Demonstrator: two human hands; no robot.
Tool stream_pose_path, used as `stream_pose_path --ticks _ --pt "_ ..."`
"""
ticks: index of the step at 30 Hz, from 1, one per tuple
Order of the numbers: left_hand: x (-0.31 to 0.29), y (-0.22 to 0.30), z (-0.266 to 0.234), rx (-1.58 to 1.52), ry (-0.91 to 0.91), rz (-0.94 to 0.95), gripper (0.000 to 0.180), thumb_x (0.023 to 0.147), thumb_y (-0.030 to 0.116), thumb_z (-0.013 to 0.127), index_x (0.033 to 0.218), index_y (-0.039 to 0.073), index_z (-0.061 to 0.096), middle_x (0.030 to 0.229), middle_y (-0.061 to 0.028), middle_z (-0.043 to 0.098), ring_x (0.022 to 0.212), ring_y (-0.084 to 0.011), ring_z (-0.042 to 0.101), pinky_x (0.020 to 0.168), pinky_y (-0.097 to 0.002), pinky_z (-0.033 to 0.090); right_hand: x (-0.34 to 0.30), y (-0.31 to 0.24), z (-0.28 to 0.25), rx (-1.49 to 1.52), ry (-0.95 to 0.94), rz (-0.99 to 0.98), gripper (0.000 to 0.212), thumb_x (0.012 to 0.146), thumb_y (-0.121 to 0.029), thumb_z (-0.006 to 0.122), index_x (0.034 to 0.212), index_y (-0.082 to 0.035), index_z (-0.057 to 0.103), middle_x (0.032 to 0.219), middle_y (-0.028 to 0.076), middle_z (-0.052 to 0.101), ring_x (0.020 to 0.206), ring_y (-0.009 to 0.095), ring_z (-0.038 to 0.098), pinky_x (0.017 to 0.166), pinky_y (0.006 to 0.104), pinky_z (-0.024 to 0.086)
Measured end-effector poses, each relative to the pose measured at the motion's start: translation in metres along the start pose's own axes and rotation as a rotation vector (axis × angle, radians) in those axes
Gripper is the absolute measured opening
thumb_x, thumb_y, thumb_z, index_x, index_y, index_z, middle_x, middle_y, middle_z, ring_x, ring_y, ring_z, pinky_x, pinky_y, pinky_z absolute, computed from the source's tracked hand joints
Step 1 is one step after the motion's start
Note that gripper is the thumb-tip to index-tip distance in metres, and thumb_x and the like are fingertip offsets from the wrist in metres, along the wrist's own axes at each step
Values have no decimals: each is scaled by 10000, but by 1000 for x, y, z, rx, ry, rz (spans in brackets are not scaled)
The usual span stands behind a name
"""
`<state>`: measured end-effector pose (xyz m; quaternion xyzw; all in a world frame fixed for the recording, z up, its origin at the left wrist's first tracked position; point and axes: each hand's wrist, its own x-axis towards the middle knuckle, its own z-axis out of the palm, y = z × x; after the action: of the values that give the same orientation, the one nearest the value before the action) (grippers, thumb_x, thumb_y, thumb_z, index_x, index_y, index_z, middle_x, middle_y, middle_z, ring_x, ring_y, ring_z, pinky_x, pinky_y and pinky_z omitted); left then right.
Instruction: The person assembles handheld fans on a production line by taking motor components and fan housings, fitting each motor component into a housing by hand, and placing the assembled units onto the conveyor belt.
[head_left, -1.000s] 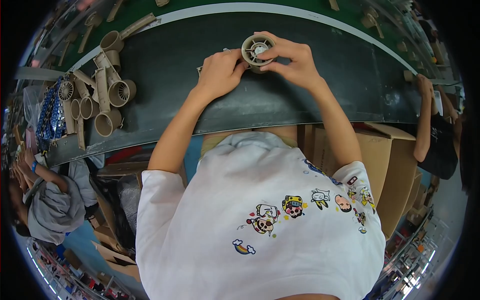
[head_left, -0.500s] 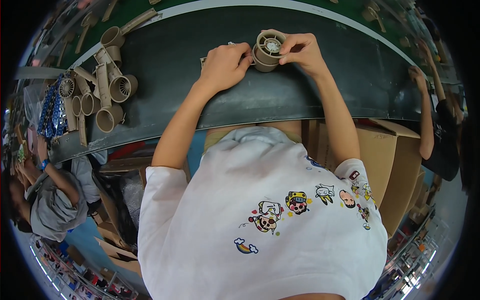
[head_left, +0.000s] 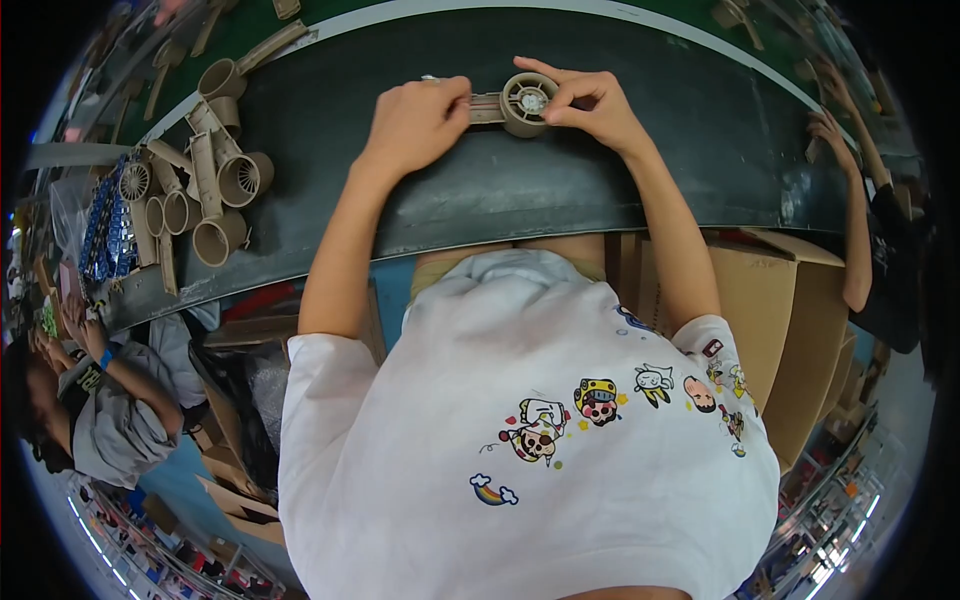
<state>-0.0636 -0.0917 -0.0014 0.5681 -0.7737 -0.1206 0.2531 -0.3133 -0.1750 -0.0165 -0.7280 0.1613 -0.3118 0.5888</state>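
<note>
Above the dark work surface I have a tan plastic fan housing with a flat handle. Its round barrel faces up, showing a spoked ring with a white piece at the centre. My left hand is closed round the handle, and its fingertips are partly hidden. On the barrel's right side, my right hand bends its thumb and a finger against the rim, while another finger stretches out past the far edge. Whether a small part sits between those fingertips is too small to tell.
A heap of similar tan housings lies at the left, beside blue patterned strips. Cardboard boxes stand below the surface's near edge at right. One co-worker is at far left, another person's arm at far right.
The housing has tipped so its spoked face turns more upward, and its handle now shows. My left hand has moved left along the handle. One right finger has stretched out.
</note>
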Motion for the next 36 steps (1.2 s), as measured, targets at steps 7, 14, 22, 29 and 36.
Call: stream_pose_path --ticks 7,14,22,29,36 --pt "-7 -17 2 -290 37 35 132 810 188 576 803 69 631 660 -126 616 642 -325 618 584 -407 470 -1 15 4 -2 64 -33 104 779 -95 739 748 0 708 1433 224 443 1327 278 457 983 314 427" --pt "-6 -19 9 -291 89 -18 160 776 170 622 764 10 620 642 -120 596 579 -226 595 570 -310 454 -10 13 12 -9 196 -40 84 788 -53 730 839 13 719 1273 228 593 1251 261 531 962 338 449" --pt "55 7 34 -177 265 -363 176 777 230 611 753 59 647 703 -147 651 709 -350 642 660 -453 508 -16 22 7 -129 660 -17 269 879 -53 639 1145 -23 671 1339 209 547 1117 169 602 902 272 492" --pt "206 -14 70 -105 594 -579 179 835 211 580 870 50 649 871 -165 666 844 -388 628 735 -489 500 -15 24 4 -202 750 46 275 868 -97 668 1137 -38 673 1265 185 608 966 169 679 860 278 525" --pt "268 -14 91 -139 860 -325 390 794 66 627 1154 9 491 1221 -244 416 1100 -430 421 932 -501 344 -14 26 8 -311 698 18 282 831 -78 684 1109 -31 676 1268 223 595 903 174 695 799 281 540"
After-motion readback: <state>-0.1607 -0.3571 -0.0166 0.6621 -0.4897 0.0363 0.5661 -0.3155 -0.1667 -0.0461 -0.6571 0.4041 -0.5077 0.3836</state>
